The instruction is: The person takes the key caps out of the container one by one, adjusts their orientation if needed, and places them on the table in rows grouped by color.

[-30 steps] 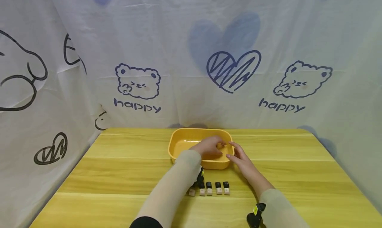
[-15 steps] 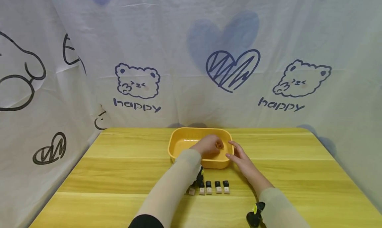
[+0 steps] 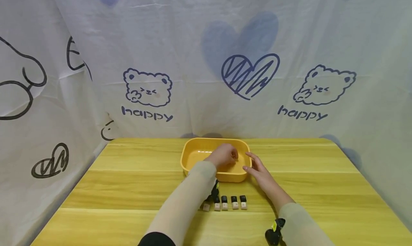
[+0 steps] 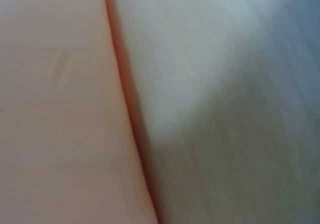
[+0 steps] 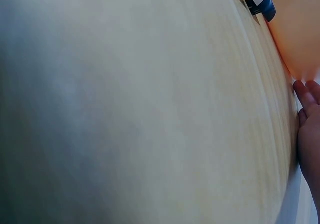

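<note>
A yellow plastic basin (image 3: 194, 166) stands near the table's back edge. My left hand (image 3: 223, 155) reaches down inside it with curled fingers; whether something small is between the fingertips is hidden. At the basin's right end my right hand (image 3: 260, 171) holds the rim, thumb and forefinger tips over it. In the right wrist view, other fingers of the right hand (image 5: 311, 129) touch the basin's outer wall (image 5: 297, 29). In front of the basin, black keycaps (image 3: 243, 198) sit behind light keycaps (image 3: 244, 205) in paired columns. My left forearm hides part of that row.
The wooden table (image 3: 322, 188) stretches out on both sides of the basin. A white cloth (image 3: 193, 60) with printed bears and hearts hangs behind and beside the table. The left wrist view is mostly a blurred close-up of pale surfaces.
My left hand has shifted slightly left inside the basin, and its fingers have drawn closer together. The right hand stays at the rim; the keycaps have not moved.
</note>
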